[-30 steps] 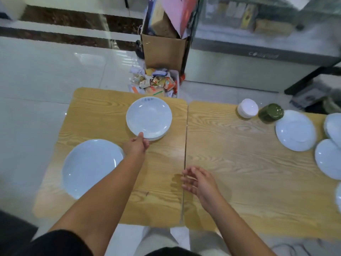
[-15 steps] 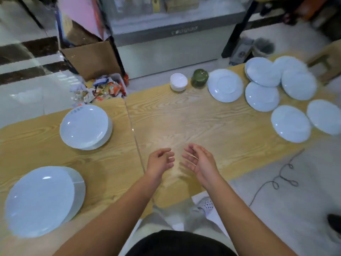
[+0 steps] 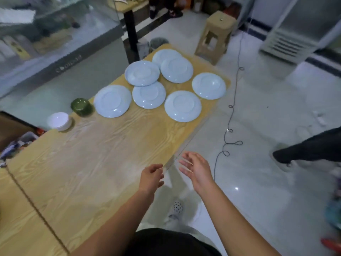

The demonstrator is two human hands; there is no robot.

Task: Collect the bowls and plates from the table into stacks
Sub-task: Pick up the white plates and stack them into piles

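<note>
Several pale blue plates lie spread over the far end of the wooden table (image 3: 88,163), some overlapping; the nearest are one plate (image 3: 182,106) at the right edge and another (image 3: 112,101) further left. A small stack of white bowls (image 3: 59,121) stands at the table's left edge. My left hand (image 3: 151,177) hovers over the table's near edge with fingers loosely curled and holds nothing. My right hand (image 3: 196,169) is just off the edge, fingers spread, empty. Both hands are well short of the plates.
A green lidded jar (image 3: 81,107) stands between the white bowls and the plates. A black cable (image 3: 227,130) snakes over the floor to the right of the table. A beige stool (image 3: 215,36) stands beyond the table's far end. Another person's leg (image 3: 304,148) is at the right.
My view has swung right, away from the two stacks at the left and toward the spread plates. My left hand left the stack and came beside my right hand, both empty.
</note>
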